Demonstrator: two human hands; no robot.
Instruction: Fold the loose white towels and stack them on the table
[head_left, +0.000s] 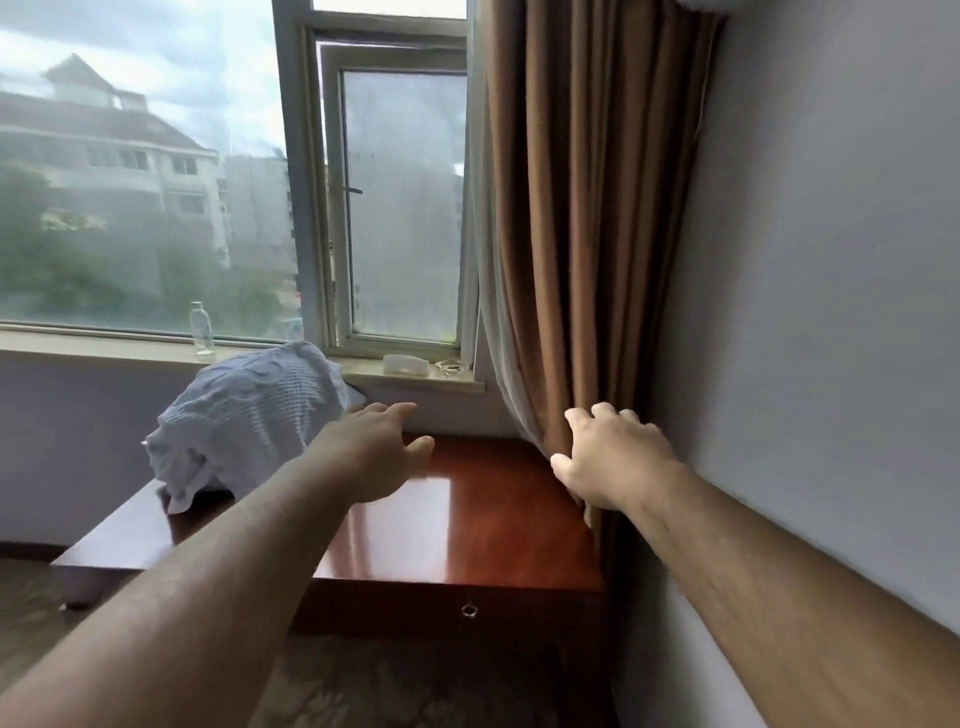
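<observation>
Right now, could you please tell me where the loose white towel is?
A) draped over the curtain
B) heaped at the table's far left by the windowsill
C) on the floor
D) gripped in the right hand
B: the white towel lies heaped on the table's far-left corner, against the windowsill.

The left forearm (218, 561) is covering the lower right of the towel heap (244, 410) and part of the table (467, 519). Small items (451, 368) on the windowsill (410, 385), centre frame, are showing too small to identify. Fogged glass is blurring the buildings (104, 140), upper left.
</observation>
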